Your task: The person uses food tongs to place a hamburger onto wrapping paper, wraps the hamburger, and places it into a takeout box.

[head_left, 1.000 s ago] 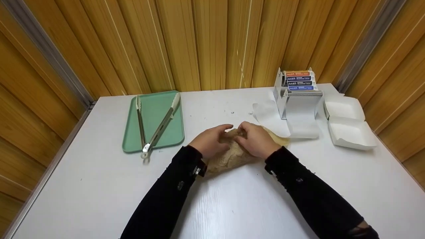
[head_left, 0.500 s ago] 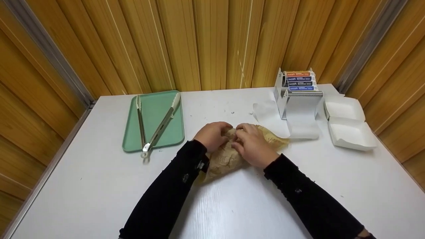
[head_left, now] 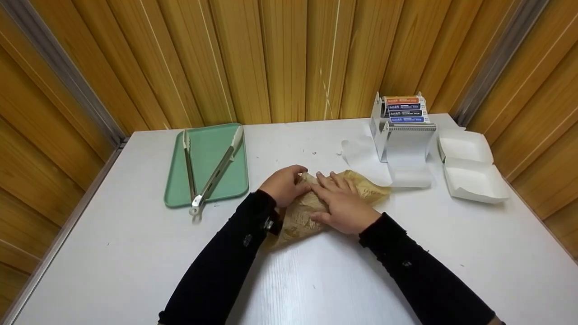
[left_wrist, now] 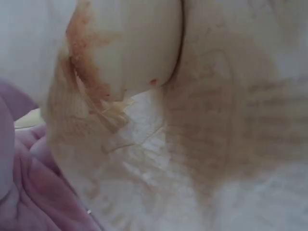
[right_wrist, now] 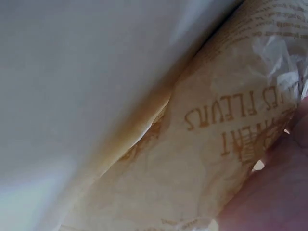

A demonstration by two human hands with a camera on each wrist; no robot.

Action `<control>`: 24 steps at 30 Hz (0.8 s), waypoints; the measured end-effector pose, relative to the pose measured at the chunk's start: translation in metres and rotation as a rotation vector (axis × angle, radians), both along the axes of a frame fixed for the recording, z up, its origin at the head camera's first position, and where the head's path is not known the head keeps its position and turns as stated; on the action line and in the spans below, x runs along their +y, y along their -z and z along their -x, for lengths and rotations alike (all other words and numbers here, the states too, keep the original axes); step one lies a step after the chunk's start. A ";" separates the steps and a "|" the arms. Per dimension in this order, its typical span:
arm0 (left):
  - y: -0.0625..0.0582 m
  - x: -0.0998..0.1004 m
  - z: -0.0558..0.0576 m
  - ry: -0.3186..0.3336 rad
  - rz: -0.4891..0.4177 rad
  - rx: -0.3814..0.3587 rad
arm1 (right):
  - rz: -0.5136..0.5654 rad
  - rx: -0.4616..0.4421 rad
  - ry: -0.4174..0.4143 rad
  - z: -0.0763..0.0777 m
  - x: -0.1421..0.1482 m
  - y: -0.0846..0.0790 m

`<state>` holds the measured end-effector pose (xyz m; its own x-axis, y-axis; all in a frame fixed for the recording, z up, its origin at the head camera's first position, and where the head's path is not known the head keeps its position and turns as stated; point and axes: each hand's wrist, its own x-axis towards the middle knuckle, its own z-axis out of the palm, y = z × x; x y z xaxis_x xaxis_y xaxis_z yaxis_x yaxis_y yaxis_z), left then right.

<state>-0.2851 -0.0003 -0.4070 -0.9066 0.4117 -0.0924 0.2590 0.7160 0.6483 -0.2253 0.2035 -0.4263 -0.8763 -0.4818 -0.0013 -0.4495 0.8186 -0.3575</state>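
Note:
Brown printed wrapping paper (head_left: 307, 215), creased and folded over a bulky item, lies on the white table. My left hand (head_left: 283, 184) holds the paper at its far left, with the thumb on top and the fingers over the far side. Spread flat over the middle of the bundle, my right hand (head_left: 345, 205) presses with straight fingers. In the left wrist view the bundle's end gapes, showing a pale, smooth item (left_wrist: 139, 43) with a reddish-brown smear. Orange-brown lettering shows on the wrapping paper (right_wrist: 192, 159) in the right wrist view.
Metal tongs (head_left: 212, 181) lie spread on a green tray (head_left: 207, 142) at the left. Behind and right of the bundle stands a label dispenser (head_left: 407, 131) with colourful rolls and a trailing white strip (head_left: 370, 155). An opened white box (head_left: 474, 178) sits at the far right.
The right hand goes from pinching the paper's top fold to lying flat with fingers spread on it. The left hand stays at the far left of the bundle, its thumb now on top.

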 end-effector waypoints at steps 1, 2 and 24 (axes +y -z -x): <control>0.000 0.000 0.000 0.004 -0.002 -0.008 | -0.003 -0.005 -0.004 0.000 0.000 0.000; 0.000 0.000 0.000 0.009 -0.006 -0.014 | -0.005 -0.011 -0.007 0.000 0.000 0.000; 0.001 0.010 0.008 -0.001 0.008 -0.036 | 0.028 -0.070 -0.013 0.006 0.011 -0.002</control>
